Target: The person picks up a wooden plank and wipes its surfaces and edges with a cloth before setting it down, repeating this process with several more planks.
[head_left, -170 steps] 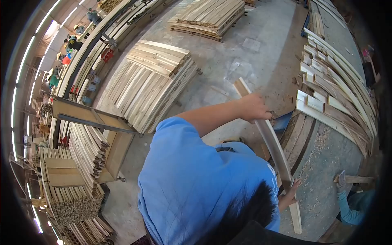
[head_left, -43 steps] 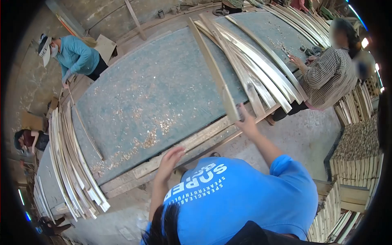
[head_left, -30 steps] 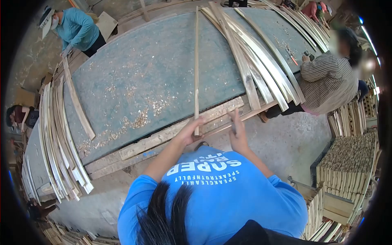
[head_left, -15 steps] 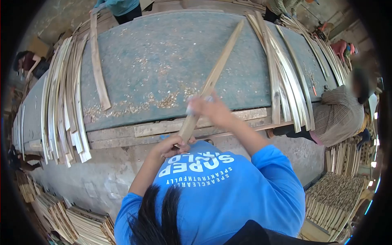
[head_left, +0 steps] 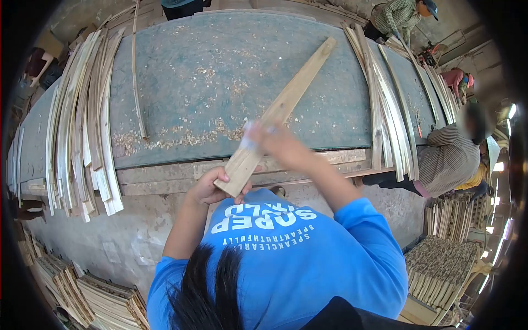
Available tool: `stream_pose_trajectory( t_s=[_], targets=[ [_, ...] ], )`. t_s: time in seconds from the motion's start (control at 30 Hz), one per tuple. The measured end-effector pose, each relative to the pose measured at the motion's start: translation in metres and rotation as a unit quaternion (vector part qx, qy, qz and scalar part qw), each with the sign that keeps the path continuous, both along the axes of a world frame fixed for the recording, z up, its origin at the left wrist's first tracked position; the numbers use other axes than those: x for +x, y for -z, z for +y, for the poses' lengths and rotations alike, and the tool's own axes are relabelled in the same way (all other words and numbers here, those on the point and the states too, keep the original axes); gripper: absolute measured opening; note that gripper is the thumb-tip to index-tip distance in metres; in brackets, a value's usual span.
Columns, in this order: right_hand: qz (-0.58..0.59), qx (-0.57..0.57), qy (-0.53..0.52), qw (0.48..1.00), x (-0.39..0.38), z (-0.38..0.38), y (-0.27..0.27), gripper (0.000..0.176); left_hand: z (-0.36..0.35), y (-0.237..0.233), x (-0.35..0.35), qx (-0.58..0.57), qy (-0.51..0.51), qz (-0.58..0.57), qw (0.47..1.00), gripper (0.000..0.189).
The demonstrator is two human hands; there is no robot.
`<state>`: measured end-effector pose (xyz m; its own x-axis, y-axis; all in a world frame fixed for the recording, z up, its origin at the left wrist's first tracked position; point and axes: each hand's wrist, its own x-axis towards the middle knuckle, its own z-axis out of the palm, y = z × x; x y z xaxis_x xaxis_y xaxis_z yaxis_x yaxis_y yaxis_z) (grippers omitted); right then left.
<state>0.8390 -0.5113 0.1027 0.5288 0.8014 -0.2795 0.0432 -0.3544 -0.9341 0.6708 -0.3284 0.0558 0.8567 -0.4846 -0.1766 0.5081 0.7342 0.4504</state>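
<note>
A long wooden board (head_left: 294,88) lies slantwise over the worktable, its broad face turned up and its near end out past the table edge. My left hand (head_left: 208,187) grips that near end, thumb on top and fingers underneath. Farther up, my right hand (head_left: 283,147) is curled over the board, smeared by motion. Something whitish shows at its fingers, too blurred to tell whether it is a wrap or a held tool. Wood shavings (head_left: 181,136) lie scattered on the tabletop (head_left: 181,71) around the board.
Bundles of wooden strips lie across the table at left (head_left: 82,115) and right (head_left: 388,110). A single thin strip (head_left: 135,71) lies left of centre. A co-worker in a striped top (head_left: 451,159) is at right; others stand beyond. Stacked wood (head_left: 440,269) is on the floor.
The board has rolled from a narrower side to its broad face. My right hand has moved slightly down along it. The single strip at left now shows its thin edge.
</note>
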Motion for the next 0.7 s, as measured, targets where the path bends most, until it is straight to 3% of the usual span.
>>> stream_pose_trajectory(
  t_s=[0.03, 0.1, 0.13, 0.23, 0.27, 0.3, 0.33, 0.37, 0.43, 0.47, 0.5, 0.57, 0.6, 0.63, 0.67, 0.7],
  targets=[
    [-0.002, -0.001, 0.004, 1.0, -0.008, 0.005, -0.002, 0.059, 0.009, 0.002, -0.004, -0.001, 0.004, -0.002, 1.0, 0.092],
    [-0.246, -0.034, -0.209, 0.946, -0.019, 0.013, -0.001, 0.046, 0.029, 0.009, -0.014, 0.038, 0.024, -0.013, 0.999, 0.076],
    [-0.242, -0.036, -0.204, 0.948, -0.01, 0.014, 0.009, 0.046, 0.039, 0.019, -0.014, 0.021, 0.023, -0.025, 0.999, 0.071],
    [-0.452, -0.006, -0.026, 0.891, 0.054, 0.016, 0.054, 0.044, 0.052, 0.017, -0.017, 0.004, -0.036, 0.022, 0.999, 0.071],
    [-0.457, -0.004, -0.026, 0.889, 0.035, 0.028, 0.041, 0.044, 0.055, 0.004, -0.016, -0.003, -0.057, -0.004, 0.998, 0.072],
    [-0.429, 0.026, -0.126, 0.894, -0.002, 0.039, 0.033, 0.044, 0.058, -0.01, -0.016, -0.002, -0.056, -0.007, 0.998, 0.072],
    [-0.393, 0.053, -0.225, 0.89, -0.024, 0.047, 0.024, 0.044, 0.059, -0.023, -0.017, 0.075, -0.064, -0.01, 0.995, 0.074],
    [-0.393, 0.051, -0.223, 0.89, -0.023, 0.051, 0.02, 0.044, 0.062, -0.03, -0.018, 0.15, -0.071, -0.012, 0.986, 0.075],
    [-0.214, -0.047, -0.123, 0.968, -0.01, 0.053, 0.017, 0.047, 0.078, -0.028, -0.015, 0.173, -0.029, -0.026, 0.984, 0.076],
    [-0.402, -0.069, -0.081, 0.909, 0.027, 0.04, 0.045, 0.05, 0.084, -0.024, -0.012, 0.241, -0.002, 0.007, 0.971, 0.073],
    [-0.401, -0.071, -0.08, 0.91, 0.043, 0.029, 0.062, 0.05, 0.088, -0.02, -0.009, 0.308, 0.024, 0.037, 0.95, 0.07],
    [-0.391, -0.245, -0.041, 0.886, 0.061, 0.029, 0.061, 0.054, 0.089, -0.012, -0.005, 0.363, 0.004, 0.031, 0.931, 0.072],
    [-0.4, -0.241, -0.04, 0.883, 0.05, 0.036, 0.071, 0.054, 0.092, -0.011, -0.002, 0.449, 0.007, 0.004, 0.894, 0.078],
    [-0.458, -0.149, -0.1, 0.871, 0.008, 0.05, 0.074, 0.055, 0.093, -0.008, -0.002, 0.529, 0.014, -0.019, 0.848, 0.083],
    [-0.507, -0.055, -0.158, 0.845, -0.015, 0.057, 0.075, 0.055, 0.096, -0.002, -0.002, 0.554, -0.012, -0.018, 0.832, 0.092],
    [-0.509, -0.056, -0.157, 0.844, -0.008, 0.058, 0.081, 0.055, 0.097, -0.005, -0.001, 0.554, -0.012, -0.02, 0.832, 0.092]
  ],
)
